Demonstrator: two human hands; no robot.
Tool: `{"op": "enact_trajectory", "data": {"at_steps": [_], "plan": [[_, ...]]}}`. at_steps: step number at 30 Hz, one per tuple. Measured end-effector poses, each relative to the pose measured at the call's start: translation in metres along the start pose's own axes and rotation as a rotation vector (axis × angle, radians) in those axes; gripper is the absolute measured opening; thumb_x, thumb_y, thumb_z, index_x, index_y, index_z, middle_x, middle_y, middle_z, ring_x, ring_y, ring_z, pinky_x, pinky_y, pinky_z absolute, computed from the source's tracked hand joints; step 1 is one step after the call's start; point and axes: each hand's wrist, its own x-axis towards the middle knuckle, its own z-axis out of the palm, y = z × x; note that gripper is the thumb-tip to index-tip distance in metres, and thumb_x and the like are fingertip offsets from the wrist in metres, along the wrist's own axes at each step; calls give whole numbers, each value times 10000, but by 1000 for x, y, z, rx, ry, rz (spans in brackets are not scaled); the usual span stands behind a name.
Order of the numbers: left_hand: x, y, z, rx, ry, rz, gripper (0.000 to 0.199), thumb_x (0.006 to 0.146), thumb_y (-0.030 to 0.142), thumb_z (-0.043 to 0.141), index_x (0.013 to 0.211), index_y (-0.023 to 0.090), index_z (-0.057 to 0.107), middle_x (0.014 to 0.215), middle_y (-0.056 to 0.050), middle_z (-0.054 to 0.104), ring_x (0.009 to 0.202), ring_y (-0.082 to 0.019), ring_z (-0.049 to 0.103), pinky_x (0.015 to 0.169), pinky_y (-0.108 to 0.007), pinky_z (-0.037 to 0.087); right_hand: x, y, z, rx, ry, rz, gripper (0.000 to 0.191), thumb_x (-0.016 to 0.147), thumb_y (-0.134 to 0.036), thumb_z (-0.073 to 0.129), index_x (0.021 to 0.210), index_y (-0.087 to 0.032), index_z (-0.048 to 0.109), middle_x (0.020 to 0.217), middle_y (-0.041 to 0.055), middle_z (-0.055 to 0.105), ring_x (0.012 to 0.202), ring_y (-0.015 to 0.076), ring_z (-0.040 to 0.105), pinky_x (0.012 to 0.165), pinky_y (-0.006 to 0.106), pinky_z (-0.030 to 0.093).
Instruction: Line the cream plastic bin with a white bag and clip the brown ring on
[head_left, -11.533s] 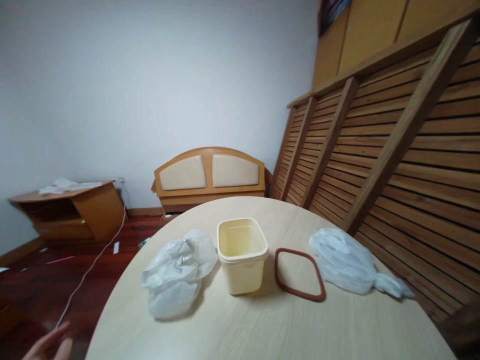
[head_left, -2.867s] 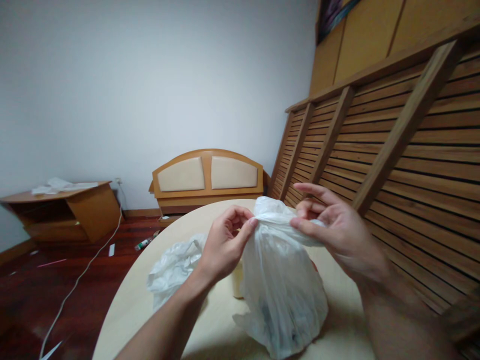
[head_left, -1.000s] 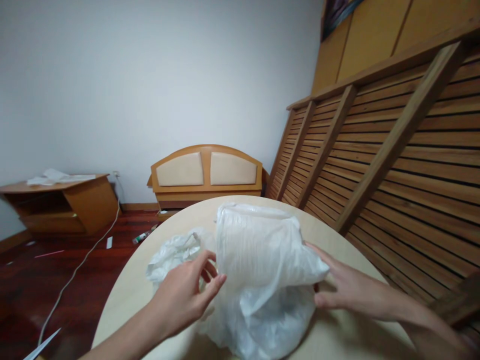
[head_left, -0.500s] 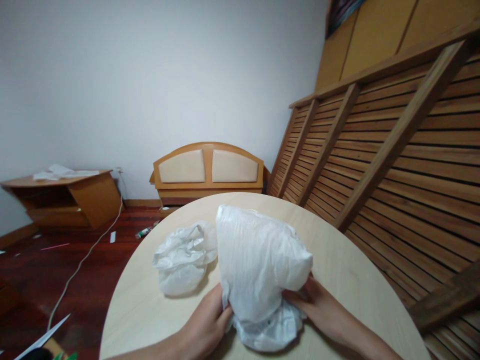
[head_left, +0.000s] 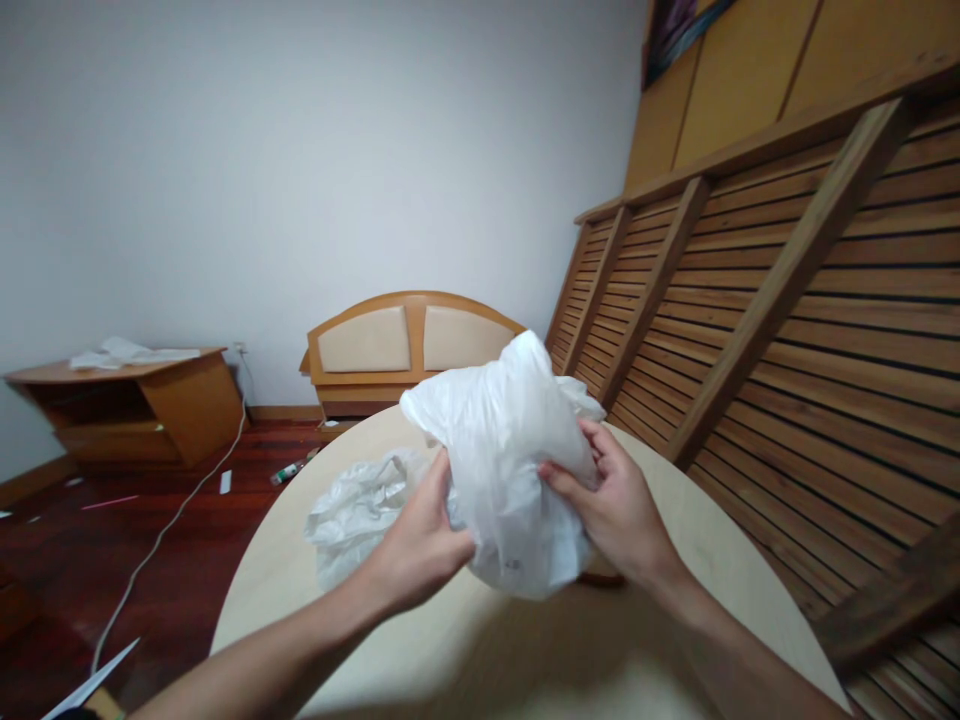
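A crumpled white plastic bag (head_left: pixel 510 450) is held up above the round table (head_left: pixel 360 670), gripped from both sides. My left hand (head_left: pixel 431 535) closes on its left edge, the fingers partly hidden behind the plastic. On the other side, my right hand (head_left: pixel 611 495) pinches the bag between thumb and fingers. A second crumpled white plastic bag (head_left: pixel 349 515) lies on the table to the left, partly behind my left hand. Whether anything is inside the held bag I cannot tell.
Slatted wooden panels (head_left: pixel 750 350) lean along the right side. Behind the table stands a headboard (head_left: pixel 364 340) with cream pads. At left is a low cabinet (head_left: pixel 187 400) with papers on top. A white cable (head_left: pixel 172 540) runs across the dark red floor, where small litter lies.
Both hands have lifted the held bag off the table, upward and away from me. Its shape has shifted, with a peak now at the top. The other bag stays in place.
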Motion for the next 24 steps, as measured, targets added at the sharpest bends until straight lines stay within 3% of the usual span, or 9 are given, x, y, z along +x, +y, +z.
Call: {"op": "enact_trajectory", "data": {"at_steps": [5,9,13,19,24], "plan": [[32,16,-16,98,8,38,739,671,196,757,1358,138,489,1379,-161,567,1250,-333,550,1068,-447,441,42,-10,7,57,-162,38,568,701,-607,773,1033,-167,634,952,89,732,825,234,690,652,300,569],[61,10,-35,126,62,122,614,711,278,739,1285,140,571,1363,-141,590,1278,-340,527,1104,-441,399,66,-10,11,92,-138,87,557,693,-610,779,1004,-162,662,947,81,741,796,217,688,633,283,555],[89,-16,-46,166,89,103,493,784,362,630,1220,133,625,1292,-132,645,1249,-342,547,1090,-460,411,82,6,22,133,-107,133,514,696,-560,795,1008,-168,678,992,82,750,837,223,699,678,293,564],[109,-74,-44,198,-2,12,451,765,324,572,1171,143,651,1214,-127,689,1167,-312,607,1059,-461,446,84,61,43,168,-173,261,457,736,-527,763,1001,-164,674,960,84,762,820,229,710,651,298,564],[105,-85,-41,176,17,-17,470,803,299,572,1246,147,612,1229,-124,683,1187,-295,602,1049,-444,461,81,76,48,218,-188,317,446,767,-542,736,1001,-167,673,978,106,766,807,257,717,661,343,577]]}}
